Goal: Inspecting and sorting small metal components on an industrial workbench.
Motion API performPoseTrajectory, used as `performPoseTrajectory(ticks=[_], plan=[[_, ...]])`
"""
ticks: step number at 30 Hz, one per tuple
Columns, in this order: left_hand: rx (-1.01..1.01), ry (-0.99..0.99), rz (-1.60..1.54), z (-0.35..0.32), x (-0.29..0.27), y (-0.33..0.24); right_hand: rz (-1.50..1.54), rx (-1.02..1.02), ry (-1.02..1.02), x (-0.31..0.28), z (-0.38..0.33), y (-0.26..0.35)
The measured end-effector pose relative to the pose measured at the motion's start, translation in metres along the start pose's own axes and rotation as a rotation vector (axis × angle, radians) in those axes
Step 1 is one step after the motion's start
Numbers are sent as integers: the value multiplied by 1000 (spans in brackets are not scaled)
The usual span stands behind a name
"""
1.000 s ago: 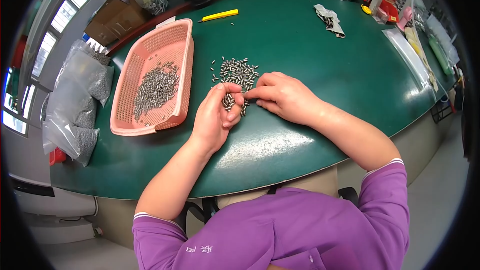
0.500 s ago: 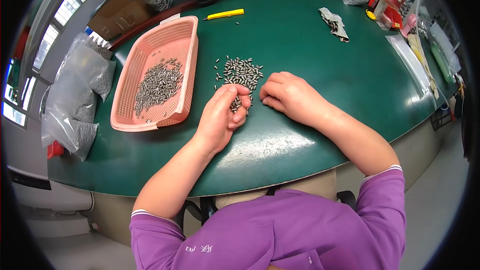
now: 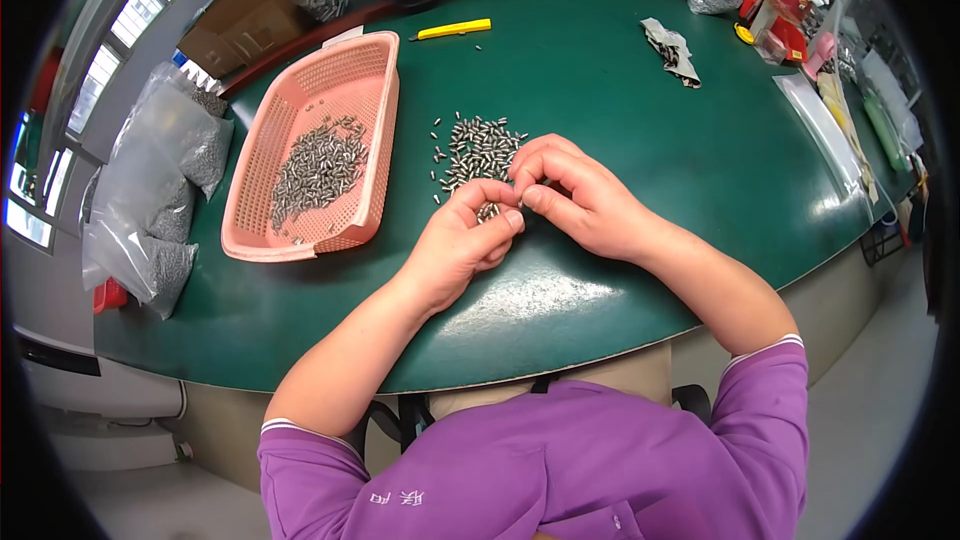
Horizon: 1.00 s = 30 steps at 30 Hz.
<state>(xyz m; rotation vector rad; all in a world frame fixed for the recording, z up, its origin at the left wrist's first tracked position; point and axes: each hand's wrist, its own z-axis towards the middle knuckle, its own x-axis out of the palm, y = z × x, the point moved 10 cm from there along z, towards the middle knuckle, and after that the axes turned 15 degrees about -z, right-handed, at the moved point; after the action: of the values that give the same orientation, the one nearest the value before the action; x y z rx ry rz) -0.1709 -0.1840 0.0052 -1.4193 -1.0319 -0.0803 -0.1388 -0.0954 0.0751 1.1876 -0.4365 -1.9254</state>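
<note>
Head view: both hands working at the near edge of the pin pile (image 3: 478, 150).
Left hand (image 3: 462, 240) is cupping a few metal pins, fingers curled; right hand (image 3: 575, 195) is pinching one, fingertips pressed together. Any fumble risks pins rolling across the green table (image 3: 620, 90), away from the pile.
</note>
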Motion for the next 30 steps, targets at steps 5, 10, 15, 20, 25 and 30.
performPoseTrajectory(ticks=[5,10,15,20,25,30], plan=[[-5,33,-20,-1,4,2,53,67,56,6,-1,-7],[33,51,-27,-1,5,-4,-23,172,-48,-7,0,-23],[2,28,-51,0,5,-3,61,274,-47,-14,-3,-39],[16,36,-88,0,4,-5,-185,170,-51,-21,1,-38],[54,-10,-108,0,-3,-15,-385,247,-150,-39,3,-46],[98,-70,-149,2,-14,-22,-491,279,-38,-25,7,-56]])
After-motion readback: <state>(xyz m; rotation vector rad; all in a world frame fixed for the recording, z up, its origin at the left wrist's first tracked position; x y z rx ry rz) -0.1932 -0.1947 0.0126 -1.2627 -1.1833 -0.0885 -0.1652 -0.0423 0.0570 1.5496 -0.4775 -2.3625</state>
